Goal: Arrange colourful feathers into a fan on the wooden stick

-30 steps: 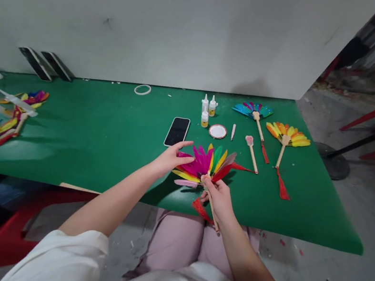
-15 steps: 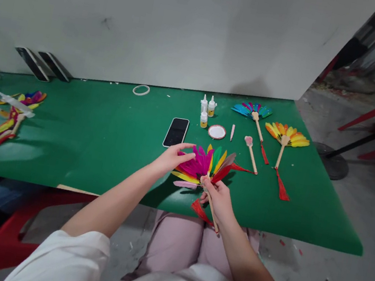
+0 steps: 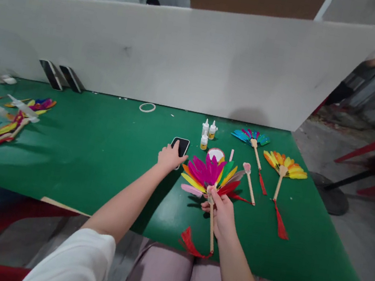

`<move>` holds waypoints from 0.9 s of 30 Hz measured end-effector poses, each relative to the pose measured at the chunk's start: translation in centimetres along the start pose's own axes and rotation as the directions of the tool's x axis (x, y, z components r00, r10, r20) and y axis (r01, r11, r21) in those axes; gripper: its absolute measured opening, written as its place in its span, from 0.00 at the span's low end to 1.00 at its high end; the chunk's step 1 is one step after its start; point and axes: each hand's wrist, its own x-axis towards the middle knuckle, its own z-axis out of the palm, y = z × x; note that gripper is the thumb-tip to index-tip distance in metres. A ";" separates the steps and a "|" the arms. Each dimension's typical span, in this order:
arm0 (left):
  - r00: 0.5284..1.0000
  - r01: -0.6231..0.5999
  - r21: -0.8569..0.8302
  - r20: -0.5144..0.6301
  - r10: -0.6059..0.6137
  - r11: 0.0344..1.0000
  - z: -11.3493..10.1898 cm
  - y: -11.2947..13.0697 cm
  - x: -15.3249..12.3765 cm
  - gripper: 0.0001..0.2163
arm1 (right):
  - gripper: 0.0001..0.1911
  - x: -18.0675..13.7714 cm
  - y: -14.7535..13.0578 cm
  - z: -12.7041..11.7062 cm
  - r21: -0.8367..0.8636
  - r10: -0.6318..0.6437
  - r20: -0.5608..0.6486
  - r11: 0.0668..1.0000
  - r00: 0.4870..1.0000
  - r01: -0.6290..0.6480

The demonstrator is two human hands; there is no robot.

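My right hand (image 3: 220,212) is closed round the wooden handle of a many-coloured feather fan (image 3: 211,174), held upright just above the green table (image 3: 91,152). A red tassel (image 3: 191,244) hangs from the handle's end. My left hand (image 3: 170,157) rests on a black phone (image 3: 182,146), covering its near half; the fingers are curled over it. Right behind the fan lie a small white round lid (image 3: 216,153) and three little glue bottles (image 3: 208,132).
A blue feather fan (image 3: 251,137), a yellow-orange feather fan (image 3: 284,166) and a bare fan stick (image 3: 249,180) lie to the right. More feathers and sticks (image 3: 13,119) are at the far left. A white ring (image 3: 147,107) and a white partition (image 3: 187,58) stand behind.
My left hand left the fan's pink feathers and moved back onto the phone. The right hand raised the fan a little. The view tilted up, so everything sits lower in the picture.
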 end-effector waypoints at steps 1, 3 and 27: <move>1.000 0.017 0.031 -0.018 -0.016 0.999 0.3 0.4 0.1 0.36 | 0.17 0.2 0.0 -0.1 0.011 -0.004 -0.008 1.000 1.000 0.004; 0.997 0.049 0.054 -0.068 -0.045 0.997 0.8 0.9 0.3 0.35 | 0.17 0.6 0.1 -0.4 0.031 -0.003 -0.013 1.000 1.000 0.003; 0.950 -0.273 -0.024 -0.162 0.265 0.962 1.1 -6.0 -6.5 0.28 | 0.17 -0.2 0.7 -0.5 -0.009 0.024 -0.053 1.000 0.998 -0.024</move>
